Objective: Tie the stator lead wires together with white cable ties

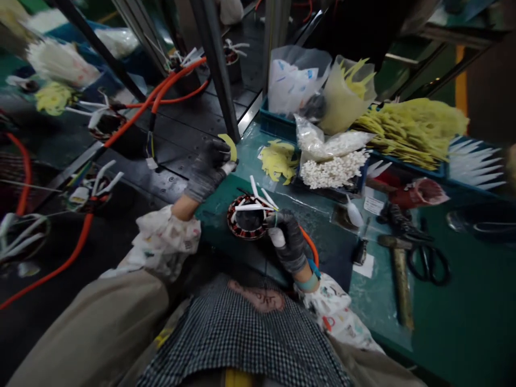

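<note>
A motor stator (234,228), a ring with red and dark windings, lies on the green work surface in front of me. White-sleeved wires (255,188) stick up from it and cross its middle. My right hand (287,242), in a dark glove with pale wrapping on the thumb, is closed at the stator's right edge around the wire ends. An orange cable (309,244) runs behind that hand. Up and left of the stator, my gloved left hand (207,169) pinches a curved yellow insulation strip (229,145). More yellow insulation pieces (278,160) lie right of it.
Blue bins hold yellow insulation sheets (419,129), short white tubes (332,171) and white pointed pieces (475,164). A hammer (401,279), black scissors (428,264) and a screwdriver (362,250) lie at right. Metal posts (215,64) and other stators (107,126) with orange cables stand at left.
</note>
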The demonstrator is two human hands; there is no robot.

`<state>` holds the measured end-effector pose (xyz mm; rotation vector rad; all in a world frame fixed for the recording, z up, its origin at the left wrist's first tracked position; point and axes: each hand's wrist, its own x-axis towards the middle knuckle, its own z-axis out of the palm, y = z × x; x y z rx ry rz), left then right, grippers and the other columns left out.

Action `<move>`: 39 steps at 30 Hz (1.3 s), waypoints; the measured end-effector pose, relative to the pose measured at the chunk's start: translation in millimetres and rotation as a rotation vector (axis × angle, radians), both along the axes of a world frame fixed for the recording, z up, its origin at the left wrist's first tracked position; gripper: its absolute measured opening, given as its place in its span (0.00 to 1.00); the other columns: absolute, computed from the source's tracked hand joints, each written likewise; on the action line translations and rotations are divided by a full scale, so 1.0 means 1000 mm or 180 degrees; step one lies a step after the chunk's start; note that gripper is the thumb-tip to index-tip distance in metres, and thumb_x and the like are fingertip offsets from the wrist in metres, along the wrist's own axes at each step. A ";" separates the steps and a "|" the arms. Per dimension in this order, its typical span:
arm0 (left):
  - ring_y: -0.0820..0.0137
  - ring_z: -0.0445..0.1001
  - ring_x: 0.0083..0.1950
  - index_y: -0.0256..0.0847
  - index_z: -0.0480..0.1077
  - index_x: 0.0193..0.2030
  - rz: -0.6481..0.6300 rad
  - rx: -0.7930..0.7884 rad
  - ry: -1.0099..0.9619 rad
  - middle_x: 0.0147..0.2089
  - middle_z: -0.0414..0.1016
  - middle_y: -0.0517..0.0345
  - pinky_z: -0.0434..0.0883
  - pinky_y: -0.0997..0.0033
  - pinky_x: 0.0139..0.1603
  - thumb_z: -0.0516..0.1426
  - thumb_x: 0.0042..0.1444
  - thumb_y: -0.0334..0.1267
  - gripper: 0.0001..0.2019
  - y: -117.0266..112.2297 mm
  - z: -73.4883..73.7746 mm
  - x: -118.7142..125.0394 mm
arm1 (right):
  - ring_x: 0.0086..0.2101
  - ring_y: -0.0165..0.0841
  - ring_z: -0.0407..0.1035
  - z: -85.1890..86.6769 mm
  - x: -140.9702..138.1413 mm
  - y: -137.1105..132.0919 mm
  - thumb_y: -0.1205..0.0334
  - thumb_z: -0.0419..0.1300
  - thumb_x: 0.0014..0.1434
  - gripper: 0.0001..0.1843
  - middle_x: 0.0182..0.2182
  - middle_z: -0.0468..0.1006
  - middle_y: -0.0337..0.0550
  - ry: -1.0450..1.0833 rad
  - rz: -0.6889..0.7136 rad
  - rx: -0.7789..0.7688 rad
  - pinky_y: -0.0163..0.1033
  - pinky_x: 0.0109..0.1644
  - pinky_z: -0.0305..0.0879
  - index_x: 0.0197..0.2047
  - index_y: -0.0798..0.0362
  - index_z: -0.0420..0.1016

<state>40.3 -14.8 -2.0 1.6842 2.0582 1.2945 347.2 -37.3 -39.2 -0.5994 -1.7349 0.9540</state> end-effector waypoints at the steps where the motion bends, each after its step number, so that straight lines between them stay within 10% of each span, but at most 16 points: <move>1: 0.65 0.86 0.50 0.44 0.74 0.65 -0.0103 0.0142 0.0034 0.54 0.86 0.56 0.86 0.57 0.53 0.66 0.75 0.57 0.23 -0.023 0.007 0.008 | 0.41 0.40 0.86 0.000 0.001 0.001 0.48 0.64 0.81 0.10 0.42 0.90 0.39 0.0020 -0.0106 -0.0160 0.47 0.49 0.86 0.51 0.43 0.82; 5: 0.65 0.86 0.45 0.51 0.84 0.63 -0.0850 0.0332 0.0517 0.48 0.89 0.57 0.82 0.62 0.47 0.60 0.80 0.39 0.13 -0.102 0.024 0.053 | 0.38 0.40 0.85 0.002 0.005 0.004 0.39 0.64 0.80 0.19 0.40 0.91 0.41 0.0149 -0.0651 -0.0599 0.48 0.47 0.86 0.47 0.45 0.84; 9: 0.62 0.83 0.49 0.50 0.85 0.58 -0.1453 0.0250 0.1309 0.49 0.90 0.56 0.77 0.59 0.55 0.58 0.79 0.37 0.13 -0.128 0.011 0.083 | 0.38 0.41 0.85 0.006 0.007 0.005 0.37 0.63 0.80 0.23 0.39 0.90 0.42 -0.0025 -0.0920 -0.0707 0.49 0.46 0.85 0.47 0.47 0.86; 15: 0.56 0.79 0.67 0.54 0.83 0.59 -0.1140 -0.0211 0.1418 0.65 0.87 0.60 0.62 0.45 0.84 0.61 0.72 0.37 0.14 -0.128 0.001 0.098 | 0.38 0.40 0.84 0.006 0.011 0.002 0.41 0.61 0.82 0.21 0.39 0.90 0.41 -0.0067 -0.0993 -0.0418 0.48 0.47 0.84 0.46 0.46 0.85; 23: 0.53 0.83 0.65 0.57 0.82 0.69 -0.0740 -0.0049 0.1892 0.63 0.89 0.52 0.77 0.49 0.71 0.69 0.67 0.40 0.24 -0.167 -0.029 0.117 | 0.44 0.43 0.85 0.021 0.004 -0.006 0.47 0.64 0.83 0.11 0.45 0.90 0.42 -0.0773 0.0037 0.0139 0.51 0.51 0.86 0.56 0.42 0.83; 30: 0.58 0.89 0.63 0.49 0.84 0.63 -0.1641 0.0361 0.0720 0.61 0.91 0.48 0.85 0.56 0.68 0.69 0.73 0.49 0.16 -0.162 -0.032 0.074 | 0.53 0.52 0.83 0.008 -0.017 -0.013 0.56 0.67 0.80 0.17 0.56 0.90 0.57 -0.2190 0.0085 0.1233 0.58 0.58 0.82 0.68 0.46 0.86; 34: 0.61 0.90 0.52 0.46 0.84 0.54 -0.0968 0.0029 -0.0929 0.52 0.91 0.49 0.88 0.58 0.59 0.60 0.80 0.52 0.15 -0.142 -0.009 0.049 | 0.53 0.50 0.83 0.004 -0.020 -0.013 0.54 0.72 0.77 0.15 0.57 0.91 0.54 -0.2261 0.0138 0.1348 0.56 0.60 0.81 0.64 0.43 0.89; 36: 0.55 0.89 0.58 0.44 0.82 0.60 -0.0610 -0.0334 -0.1285 0.59 0.89 0.46 0.87 0.52 0.64 0.66 0.74 0.56 0.20 -0.118 -0.003 0.041 | 0.53 0.50 0.83 0.005 -0.022 -0.012 0.53 0.74 0.76 0.14 0.56 0.91 0.53 -0.2143 0.0202 0.1338 0.55 0.60 0.81 0.62 0.43 0.91; 39: 0.45 0.84 0.69 0.44 0.81 0.69 -0.1245 -0.1189 -0.1352 0.71 0.84 0.43 0.83 0.45 0.72 0.76 0.59 0.58 0.35 -0.075 -0.001 0.035 | 0.52 0.49 0.83 0.006 -0.024 -0.011 0.54 0.72 0.77 0.11 0.54 0.91 0.52 -0.2009 0.0118 0.1288 0.54 0.59 0.81 0.59 0.44 0.92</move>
